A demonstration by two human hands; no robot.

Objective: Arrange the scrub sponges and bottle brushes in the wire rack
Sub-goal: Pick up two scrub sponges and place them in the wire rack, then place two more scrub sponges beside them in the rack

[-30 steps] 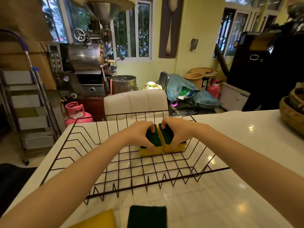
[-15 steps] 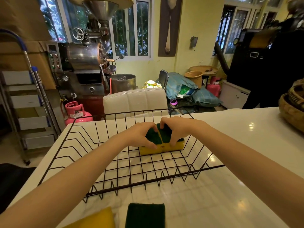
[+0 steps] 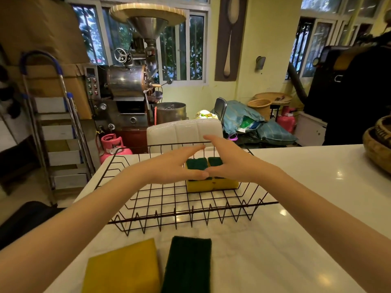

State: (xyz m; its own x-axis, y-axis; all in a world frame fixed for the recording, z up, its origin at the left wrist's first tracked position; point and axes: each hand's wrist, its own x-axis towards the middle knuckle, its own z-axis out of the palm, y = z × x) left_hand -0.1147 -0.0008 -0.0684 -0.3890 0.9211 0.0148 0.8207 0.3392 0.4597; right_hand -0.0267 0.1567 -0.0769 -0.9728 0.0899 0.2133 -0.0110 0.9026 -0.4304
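Observation:
Two yellow scrub sponges with dark green tops lie side by side in the black wire rack (image 3: 148, 216), the left one (image 3: 196, 166) and the right one (image 3: 227, 183) touching. My left hand (image 3: 171, 168) and my right hand (image 3: 230, 163) hover just above them with fingers stretched out, thumbs meeting over the sponges, holding nothing. On the white counter in front of the rack lie another sponge yellow side up (image 3: 122, 269) and one green side up (image 3: 188, 265). No bottle brush is in view.
A woven basket (image 3: 376, 149) stands on the counter at the far right. A white padded chair back (image 3: 184, 132) rises behind the rack. Beyond are a coffee roaster (image 3: 131, 81), a pink gas cylinder (image 3: 112, 144) and a step ladder (image 3: 55, 127).
Both hands have let go of the two sponges and lifted, fingers now spread. The sponges, held tilted a second ago, lie flat in the rack.

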